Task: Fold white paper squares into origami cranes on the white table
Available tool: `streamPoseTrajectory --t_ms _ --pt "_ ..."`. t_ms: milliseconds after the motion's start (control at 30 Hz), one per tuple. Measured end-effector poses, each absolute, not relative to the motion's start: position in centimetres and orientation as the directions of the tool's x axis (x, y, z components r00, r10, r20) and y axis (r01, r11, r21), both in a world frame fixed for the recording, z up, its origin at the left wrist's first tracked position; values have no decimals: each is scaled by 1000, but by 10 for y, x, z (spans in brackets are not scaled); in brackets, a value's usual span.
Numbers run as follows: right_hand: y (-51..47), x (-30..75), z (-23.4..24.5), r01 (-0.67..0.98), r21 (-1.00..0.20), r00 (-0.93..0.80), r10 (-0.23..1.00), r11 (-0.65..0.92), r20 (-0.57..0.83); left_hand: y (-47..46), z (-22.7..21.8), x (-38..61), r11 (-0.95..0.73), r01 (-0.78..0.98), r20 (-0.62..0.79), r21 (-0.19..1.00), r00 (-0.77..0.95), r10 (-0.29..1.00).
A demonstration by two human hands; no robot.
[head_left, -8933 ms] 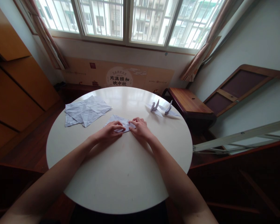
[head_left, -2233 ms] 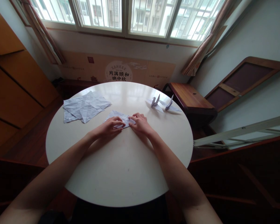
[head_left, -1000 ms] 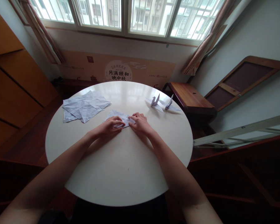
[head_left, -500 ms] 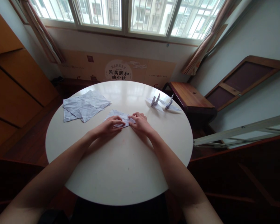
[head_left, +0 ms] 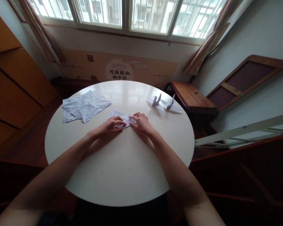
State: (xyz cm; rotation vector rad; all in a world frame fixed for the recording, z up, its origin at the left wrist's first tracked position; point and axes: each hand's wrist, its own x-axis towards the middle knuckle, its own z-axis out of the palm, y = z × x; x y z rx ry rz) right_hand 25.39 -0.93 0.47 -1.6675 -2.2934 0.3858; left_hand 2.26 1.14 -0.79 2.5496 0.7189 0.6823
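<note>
A creased sheet of pale paper (head_left: 116, 113), partly folded, lies flat on the white round table (head_left: 118, 166). My left hand (head_left: 113, 124) rests at its near left side, thumb and fingers bent onto the near edge. On the right part of the same paper, my right hand (head_left: 140, 122) pinches the near edge between thumb and fingers. Both hands cover part of the paper, so its full outline is hidden. Left of them lies a stack of creased paper sheets (head_left: 86, 105). Two folded paper cranes (head_left: 156, 101) (head_left: 171, 104) stand at the far right of the table.
A wooden side table (head_left: 191, 95) stands beyond the table's right edge. Orange-brown cabinets (head_left: 11, 84) line the left wall. Behind the table, a printed cardboard panel (head_left: 77, 64) leans below the barred windows (head_left: 148, 15). A wooden-framed panel (head_left: 247, 80) is at the right wall.
The whole view has shifted very slightly. Both hands keep the same place and hold on the paper.
</note>
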Motion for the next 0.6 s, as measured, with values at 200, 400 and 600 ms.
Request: streamPoseTrajectory --t_ms 200,400,600 --pt "-10 254 5 879 -370 -293 953 299 75 12 -8 23 -792 349 361 500 747 558" --pt "-10 254 4 875 -376 -295 952 305 86 9 -3 24 -794 343 366 501 748 554" --pt "-10 254 4 875 -375 -296 951 307 90 10 -4 24 -796 345 363 497 751 552"
